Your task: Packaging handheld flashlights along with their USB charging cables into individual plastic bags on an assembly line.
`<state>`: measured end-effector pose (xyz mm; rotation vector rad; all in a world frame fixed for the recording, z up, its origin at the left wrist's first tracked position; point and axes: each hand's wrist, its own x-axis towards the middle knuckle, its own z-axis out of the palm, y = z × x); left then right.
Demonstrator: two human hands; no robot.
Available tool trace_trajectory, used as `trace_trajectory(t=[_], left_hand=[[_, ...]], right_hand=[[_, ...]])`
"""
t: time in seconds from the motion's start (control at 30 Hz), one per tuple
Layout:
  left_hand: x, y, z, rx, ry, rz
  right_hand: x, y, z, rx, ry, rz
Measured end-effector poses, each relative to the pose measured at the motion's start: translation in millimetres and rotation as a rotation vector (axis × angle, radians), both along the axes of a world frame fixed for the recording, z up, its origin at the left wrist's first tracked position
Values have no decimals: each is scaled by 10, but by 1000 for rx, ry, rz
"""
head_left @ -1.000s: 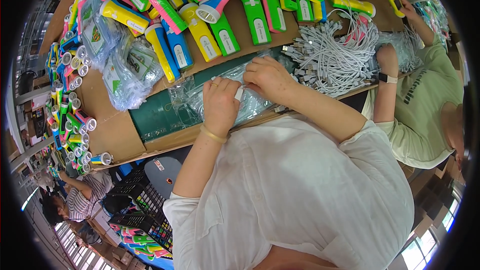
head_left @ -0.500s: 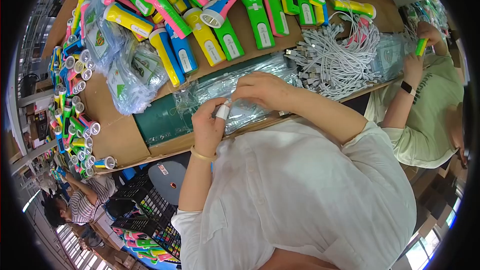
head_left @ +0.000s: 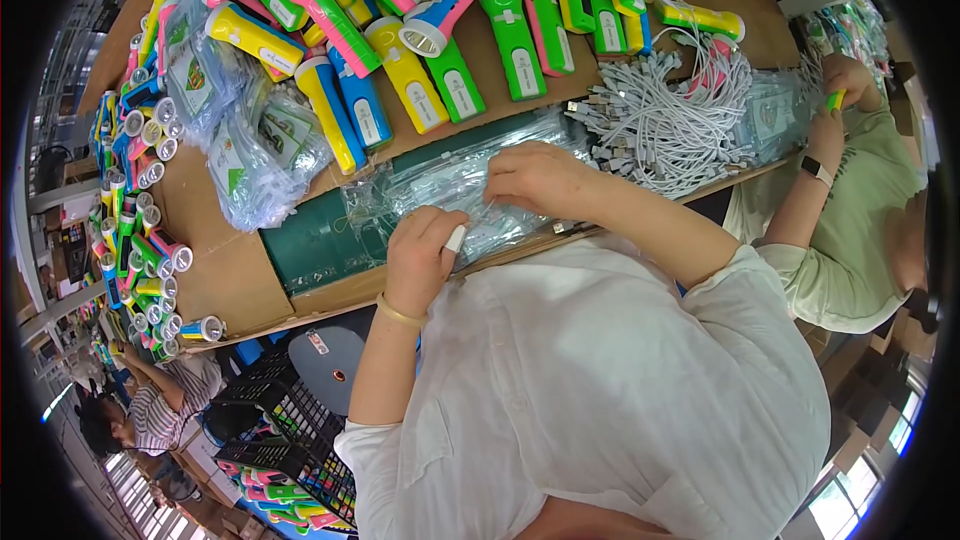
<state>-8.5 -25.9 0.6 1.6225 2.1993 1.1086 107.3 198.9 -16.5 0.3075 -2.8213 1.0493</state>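
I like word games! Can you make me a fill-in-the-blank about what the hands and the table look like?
1. The left hand holds a small ____ plug.
2. The right hand rests on a pile of clear plastic ____.
3. The heap of cables is ____ in colour.

Missing words: white; bags; white

**Hidden and cut off**

The left hand [head_left: 425,258] closes round a small white object [head_left: 455,238], most of it buried in the fist. The right hand [head_left: 540,180] covers part of the clear plastic bags [head_left: 440,185]; its fingertips cannot be made out. Flashlights [head_left: 450,30] run off the top edge. The desk [head_left: 235,275] front is hidden behind the person's white shirt [head_left: 600,390].
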Motion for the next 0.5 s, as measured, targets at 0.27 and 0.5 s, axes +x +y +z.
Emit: trace_trajectory(t=[0.27, 0.5], left_hand=[[29, -148, -22, -45, -119, 61], [259, 288, 188, 57, 34, -340]], right_hand=[[-112, 690, 620, -266, -293, -158], [-1265, 1088, 310, 487, 472, -457]])
